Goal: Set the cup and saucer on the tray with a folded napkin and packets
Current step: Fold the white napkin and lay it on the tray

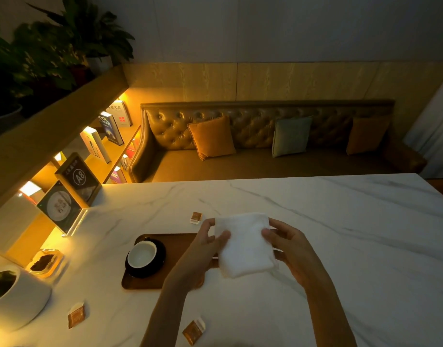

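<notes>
The cup [142, 254] is seated on the saucer [145, 272] at the left end of the tray [176, 244], which is laid on the table [328, 209]. The napkin [244, 244] is held over the tray's right end between the left hand [202, 249] and the right hand [290, 249]. A far packet [196, 217] is laid behind the tray, a near-left packet [76, 315] and a near-right packet [193, 330] before it.

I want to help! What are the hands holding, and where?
The folded white napkin: the left hand pinches its left edge, the right hand grips its right edge.

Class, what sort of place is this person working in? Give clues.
Probably a café or lounge: a table sign marked A8 stands on the marble table, a tufted bench with cushions lines the wall, and a cup sits on a serving tray.
</notes>
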The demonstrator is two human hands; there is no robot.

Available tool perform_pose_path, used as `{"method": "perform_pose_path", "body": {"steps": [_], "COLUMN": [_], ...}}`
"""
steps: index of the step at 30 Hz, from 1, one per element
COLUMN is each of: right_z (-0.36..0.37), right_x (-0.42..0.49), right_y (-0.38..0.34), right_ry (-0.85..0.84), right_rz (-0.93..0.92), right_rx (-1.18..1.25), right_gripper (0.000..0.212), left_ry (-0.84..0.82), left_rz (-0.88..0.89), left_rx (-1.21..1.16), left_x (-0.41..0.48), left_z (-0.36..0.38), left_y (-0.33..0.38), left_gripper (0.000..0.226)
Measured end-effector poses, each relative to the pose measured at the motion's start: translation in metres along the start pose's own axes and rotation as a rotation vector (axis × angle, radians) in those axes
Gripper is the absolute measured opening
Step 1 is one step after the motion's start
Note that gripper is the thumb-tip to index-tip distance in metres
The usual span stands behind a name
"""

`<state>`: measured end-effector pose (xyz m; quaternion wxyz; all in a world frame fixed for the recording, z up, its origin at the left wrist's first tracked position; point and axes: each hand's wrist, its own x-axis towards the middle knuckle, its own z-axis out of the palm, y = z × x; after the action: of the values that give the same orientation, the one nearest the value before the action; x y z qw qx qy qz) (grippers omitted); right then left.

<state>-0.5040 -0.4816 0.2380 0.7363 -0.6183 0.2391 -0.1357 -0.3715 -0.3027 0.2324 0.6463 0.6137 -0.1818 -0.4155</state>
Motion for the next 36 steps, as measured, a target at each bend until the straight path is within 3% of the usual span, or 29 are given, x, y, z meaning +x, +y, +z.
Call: {"method": "perform_pose_path", "body": {"steps": [2,6,11,19,24,27,31,36], "right_z": [-0.004,-0.009,-0.015,-0.025,-0.026,-0.025,-0.021,-0.012], "right_x": [0.001,-0.003,0.001,0.004,0.002,-0.003,-0.007,-0.009], "right_y": [0.002,-0.003,0.004,0.01,0.01,0.004,-0.007,-0.015], "right_ry": [-0.001,-0.216,-0.145,-0.204,-0.21,-0.196,-0.181,-0.143], "right_rz": [0.009,0.041,0.045,0.103,-0.026,-0.131,-0.275,-0.42], "right_rx": [0.002,-0.109,-0.046,0.03,0.059,0.054,-0.03,-0.123], "right_gripper": [0.049,0.056,0.048,0.042,0.029,0.011,0.031,0.036], "left_ry": [-0.035,0.031,-0.059,-0.087,-0.023,-0.031,-0.084,-0.083], "left_rz": [-0.037,-0.021,-0.009,0.048,0.192,0.304,0.423,0.498], "left_rx": [-0.007,-0.017,-0.039,-0.017,0.023,0.037,0.142,0.154], "left_x": [0.0,0.0,-0.004,-0.009,-0.011,-0.015,-0.022,-0.023], "left_z": [-0.004,-0.007,-0.01,-0.016,-0.014,-0.012,-0.014,-0.013], "left_y": [-0.001,-0.001,0.002,0.011,0.009,0.01,0.016,0.018], "left_gripper": [0.054,0.054,0.051,0.04,0.022,0.029,0.051,0.053]}}
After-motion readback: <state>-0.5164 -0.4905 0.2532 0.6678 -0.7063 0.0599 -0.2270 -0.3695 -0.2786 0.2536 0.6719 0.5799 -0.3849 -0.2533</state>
